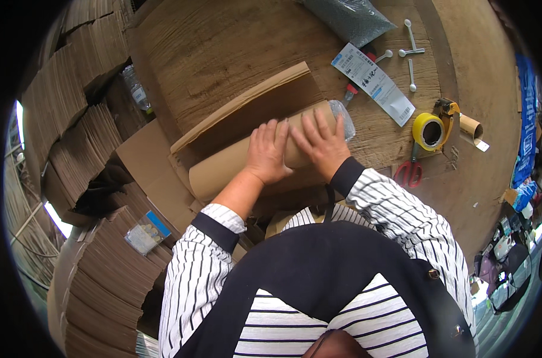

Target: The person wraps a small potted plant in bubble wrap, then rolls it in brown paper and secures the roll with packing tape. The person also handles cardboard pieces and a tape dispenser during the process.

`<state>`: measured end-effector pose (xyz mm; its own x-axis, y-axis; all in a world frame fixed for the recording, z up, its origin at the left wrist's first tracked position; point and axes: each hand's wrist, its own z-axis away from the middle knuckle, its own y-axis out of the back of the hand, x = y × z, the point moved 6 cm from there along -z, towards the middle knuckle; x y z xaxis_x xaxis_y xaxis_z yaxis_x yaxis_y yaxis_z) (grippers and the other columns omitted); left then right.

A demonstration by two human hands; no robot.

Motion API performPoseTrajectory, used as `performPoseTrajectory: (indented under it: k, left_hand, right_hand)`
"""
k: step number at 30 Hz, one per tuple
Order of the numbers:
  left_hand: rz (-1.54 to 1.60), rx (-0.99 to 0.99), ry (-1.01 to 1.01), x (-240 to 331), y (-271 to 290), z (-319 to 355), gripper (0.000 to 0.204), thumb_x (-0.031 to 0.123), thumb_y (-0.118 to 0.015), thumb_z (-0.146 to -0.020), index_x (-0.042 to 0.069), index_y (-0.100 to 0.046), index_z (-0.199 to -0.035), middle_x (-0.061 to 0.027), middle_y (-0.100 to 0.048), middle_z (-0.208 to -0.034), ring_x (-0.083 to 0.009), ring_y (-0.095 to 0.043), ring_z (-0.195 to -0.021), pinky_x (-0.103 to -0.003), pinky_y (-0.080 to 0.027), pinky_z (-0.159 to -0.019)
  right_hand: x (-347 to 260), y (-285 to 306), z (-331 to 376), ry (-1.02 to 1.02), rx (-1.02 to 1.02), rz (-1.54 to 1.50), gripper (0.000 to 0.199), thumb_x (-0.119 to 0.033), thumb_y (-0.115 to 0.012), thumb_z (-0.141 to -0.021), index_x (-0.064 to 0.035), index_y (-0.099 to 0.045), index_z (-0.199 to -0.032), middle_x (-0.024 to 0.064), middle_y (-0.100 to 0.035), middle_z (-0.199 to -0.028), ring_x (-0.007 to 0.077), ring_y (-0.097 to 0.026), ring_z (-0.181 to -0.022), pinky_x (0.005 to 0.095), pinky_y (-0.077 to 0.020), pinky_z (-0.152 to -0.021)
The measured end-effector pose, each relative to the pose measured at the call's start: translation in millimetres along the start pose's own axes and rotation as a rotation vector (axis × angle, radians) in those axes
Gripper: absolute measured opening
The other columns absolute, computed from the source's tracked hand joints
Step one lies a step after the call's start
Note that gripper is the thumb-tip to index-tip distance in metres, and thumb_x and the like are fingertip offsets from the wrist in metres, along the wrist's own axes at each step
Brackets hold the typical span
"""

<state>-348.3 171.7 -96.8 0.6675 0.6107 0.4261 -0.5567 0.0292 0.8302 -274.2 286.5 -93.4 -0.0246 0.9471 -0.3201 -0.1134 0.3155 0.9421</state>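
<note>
A brown cardboard sheet is curled over a bundle in clear bubble wrap, whose end sticks out at the right. Behind the curl, the sheet's far flap stands up as a raised wall. My left hand presses down on the middle of the curl, its fingers bent over the top. Close beside it, my right hand grips the curl near the bubble-wrapped end, fingers slightly spread. What lies inside the wrap is hidden.
Beyond the roll lie a label sheet, white measuring spoons and a filled plastic bag. To the right are a yellow tape roll in its dispenser, red-handled scissors and a cardboard tube. Stacked cardboard lines the left.
</note>
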Motion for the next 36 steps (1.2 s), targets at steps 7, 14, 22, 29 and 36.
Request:
performPoseTrajectory:
  k: [7, 14, 22, 29, 36]
  left_hand:
    - [0.11, -0.112, 0.018, -22.3, 7.3, -23.1, 0.12, 0.04, -0.091, -0.042, 0.009, -0.033, -0.144, -0.0197, -0.047, -0.132, -0.0377, -0.048, -0.119, -0.045, -0.041, -0.1]
    - [0.293, -0.397, 0.052, -62.8, 8.0, -57.3, 0.122, 0.048, -0.089, -0.046, 0.007, -0.033, -0.146, -0.0228, -0.051, -0.133, -0.0365, -0.051, -0.123, -0.041, -0.042, -0.104]
    - [-0.002, 0.15, 0.05, -28.9, 29.0, -15.2, 0.108, 0.036, -0.089, -0.047, 0.002, -0.04, -0.137, -0.0181, -0.048, -0.132, -0.0331, -0.046, -0.123, -0.043, -0.038, -0.103]
    - [0.096, -0.049, 0.069, -58.7, 43.6, -41.1, 0.102, 0.038, -0.088, -0.047, 0.003, -0.044, -0.132, -0.0147, -0.054, -0.125, -0.0316, -0.053, -0.116, -0.04, -0.044, -0.098]
    - [0.211, -0.416, 0.133, -85.9, 53.1, -76.8, 0.114, 0.047, -0.089, -0.047, 0.0, -0.041, -0.139, -0.0181, -0.05, -0.137, -0.0337, -0.049, -0.126, -0.04, -0.041, -0.104]
  right_hand:
    - [2.7, -8.2, -14.0, 0.08, -0.057, 0.057, 0.052, -0.023, -0.049, -0.09, -0.0261, -0.041, -0.141, 0.0158, -0.038, -0.145, 0.0408, -0.032, -0.137, 0.075, -0.0213, -0.101]
    - [8.1, 12.3, -70.4, 0.064, -0.293, 0.083, 0.064, -0.027, -0.067, -0.079, -0.0235, -0.045, -0.139, 0.0151, -0.045, -0.138, 0.0392, -0.039, -0.13, 0.071, -0.0258, -0.101]
    - [15.2, 23.5, -114.6, -0.014, -0.748, 0.036, 0.112, -0.034, -0.09, -0.043, -0.0239, -0.04, -0.143, 0.0079, -0.049, -0.129, 0.0338, -0.044, -0.124, 0.0664, -0.0318, -0.099]
    - [3.4, 6.6, -81.2, 0.132, -0.018, 0.174, 0.069, -0.029, -0.068, -0.076, -0.0208, -0.042, -0.14, 0.0143, -0.044, -0.139, 0.0375, -0.041, -0.128, 0.0691, -0.0284, -0.1]
    - [3.6, 15.2, -109.7, 0.163, -0.136, 0.165, 0.087, -0.032, -0.078, -0.067, -0.0179, -0.039, -0.143, 0.0192, -0.044, -0.138, 0.0418, -0.041, -0.126, 0.062, -0.0271, -0.103]
